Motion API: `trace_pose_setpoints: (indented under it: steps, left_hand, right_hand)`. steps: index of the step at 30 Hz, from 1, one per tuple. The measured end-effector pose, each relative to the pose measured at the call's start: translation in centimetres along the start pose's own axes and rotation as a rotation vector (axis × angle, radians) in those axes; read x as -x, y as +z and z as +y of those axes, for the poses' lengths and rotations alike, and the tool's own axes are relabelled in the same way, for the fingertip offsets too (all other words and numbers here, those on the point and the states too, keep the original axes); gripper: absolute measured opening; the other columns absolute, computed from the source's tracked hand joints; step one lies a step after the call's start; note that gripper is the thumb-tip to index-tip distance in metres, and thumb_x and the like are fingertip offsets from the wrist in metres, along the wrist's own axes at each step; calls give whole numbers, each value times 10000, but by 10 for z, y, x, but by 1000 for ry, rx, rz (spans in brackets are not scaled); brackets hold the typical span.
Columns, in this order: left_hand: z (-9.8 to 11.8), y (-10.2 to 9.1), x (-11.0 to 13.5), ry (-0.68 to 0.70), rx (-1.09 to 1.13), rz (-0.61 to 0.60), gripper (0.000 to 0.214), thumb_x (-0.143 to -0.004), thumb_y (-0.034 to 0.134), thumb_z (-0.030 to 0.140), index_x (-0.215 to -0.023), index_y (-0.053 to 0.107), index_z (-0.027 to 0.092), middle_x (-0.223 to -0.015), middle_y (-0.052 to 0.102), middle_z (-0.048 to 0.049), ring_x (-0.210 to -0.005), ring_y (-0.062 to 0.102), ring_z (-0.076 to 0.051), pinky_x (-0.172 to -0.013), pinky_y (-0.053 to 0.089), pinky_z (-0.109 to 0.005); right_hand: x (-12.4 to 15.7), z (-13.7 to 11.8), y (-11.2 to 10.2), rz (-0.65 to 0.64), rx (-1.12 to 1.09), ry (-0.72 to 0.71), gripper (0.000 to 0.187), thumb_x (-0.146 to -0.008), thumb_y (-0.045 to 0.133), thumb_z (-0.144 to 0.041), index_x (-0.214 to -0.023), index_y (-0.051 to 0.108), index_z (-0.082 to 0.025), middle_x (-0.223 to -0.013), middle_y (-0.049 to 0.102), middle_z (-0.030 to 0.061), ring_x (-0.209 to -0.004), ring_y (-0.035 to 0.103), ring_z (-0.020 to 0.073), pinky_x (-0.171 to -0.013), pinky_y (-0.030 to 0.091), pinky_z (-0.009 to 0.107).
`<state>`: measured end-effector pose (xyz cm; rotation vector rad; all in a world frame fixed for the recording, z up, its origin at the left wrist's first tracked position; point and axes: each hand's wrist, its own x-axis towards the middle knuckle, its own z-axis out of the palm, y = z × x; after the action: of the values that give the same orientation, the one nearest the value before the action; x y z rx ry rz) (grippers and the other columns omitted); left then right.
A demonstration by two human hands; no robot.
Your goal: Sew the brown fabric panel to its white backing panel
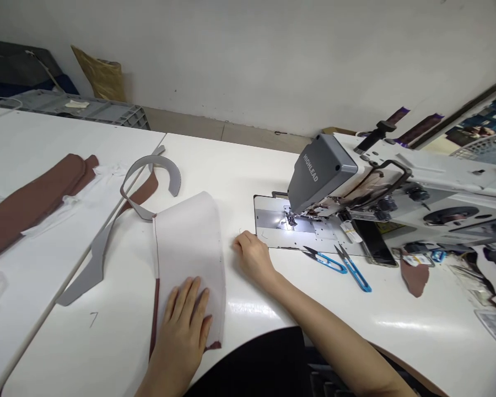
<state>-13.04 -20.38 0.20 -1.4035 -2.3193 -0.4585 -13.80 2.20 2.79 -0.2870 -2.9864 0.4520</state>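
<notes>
My left hand [185, 325] lies flat with its fingers apart on a pale fabric panel [190, 237]. The panel has a brown strip [155, 309] along its left side and brown showing at its lower corner. My right hand [253, 256] rests on the white table between the panel and the sewing machine [324, 173]. Its fingers are curled together; whatever they may hold is hidden. Small dark thread bits lie near its fingertips. A long grey strip [97, 259] with brown on part of it curls beside the panel's upper left corner.
Two blue-handled thread snips [333, 263] lie in front of the needle plate [268, 220], near a dark phone [374, 242]. Brown fabric pieces [37, 196] lie at the left. A brown scrap [414, 275] is at the right. A grey crate [103, 110] stands behind the table.
</notes>
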Motion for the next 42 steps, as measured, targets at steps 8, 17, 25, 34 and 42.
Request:
trace_pose_setpoints:
  steps: [8,17,25,34,42]
  left_hand:
    - [0,0,-1,-4,11,-7,347,-902,493,157,-1213,539,10,-1360,438,-251,-1271,385,-413,-974,361,-580]
    - [-1,2,2,-26,12,-9,361,-899,498,163,-1233,522,31,-1382,418,-239,-1289,367,-407,-984,359,-578]
    - [-2,1,0,12,-6,7,365,-876,507,157,-1217,531,28,-1369,429,-248,-1270,387,-417,-978,346,-569]
    - [-6,7,3,40,-28,10,399,-856,532,169,-1237,525,50,-1378,428,-229,-1279,382,-401,-1002,320,-539]
    - [-8,1,-1,96,-14,26,377,-866,497,157,-1229,530,61,-1349,460,-219,-1292,370,-391,-1021,300,-513]
  right_hand:
    - [-7,-4,15,-24,163,-75,212,-889,405,-91,-801,594,-132,-818,590,78,-755,503,183,-510,215,297]
    - [-29,-14,1,-123,63,-51,192,-929,461,-207,-1067,594,-199,-1065,605,47,-971,548,190,-645,392,282]
    - [-47,-9,-11,-175,80,98,196,-900,554,-359,-1016,582,-203,-964,622,30,-841,589,178,-588,360,277]
    - [-61,-6,-13,-23,-128,227,290,-942,465,-370,-1123,554,-162,-1033,631,76,-856,598,185,-669,419,294]
    - [-75,-33,-34,28,-747,158,135,-865,531,-258,-882,622,-160,-583,490,-48,-546,457,103,-569,388,235]
